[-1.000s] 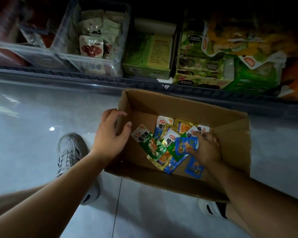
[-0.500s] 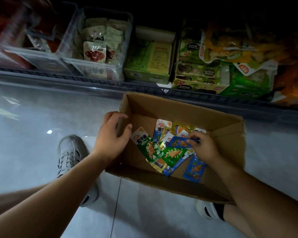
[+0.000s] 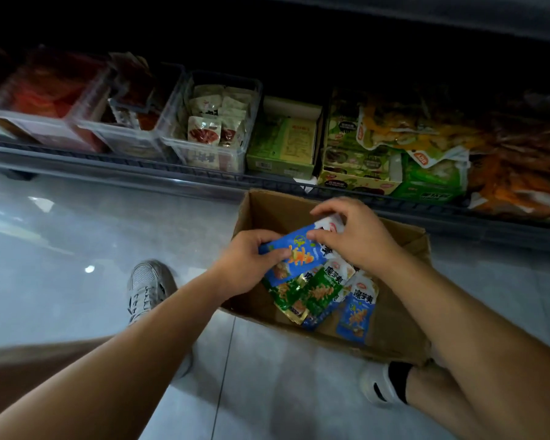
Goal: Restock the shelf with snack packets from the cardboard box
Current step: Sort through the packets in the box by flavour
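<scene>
An open cardboard box sits on the floor in front of the low shelf. Several green and blue snack packets lie loose in it. Above the box, both hands hold a blue snack packet. My left hand grips its left edge with fingers curled over it. My right hand pinches its upper right end, where a white packet top shows under the fingers.
On the shelf stand clear bins of small packets, a green carton, a display box and piled snack bags. My shoes rest on the glossy tiled floor either side of the box.
My left hand left the box's left wall and took the blue packet. My right hand lifted that packet up out of the pile. The view tilted up toward the shelf.
</scene>
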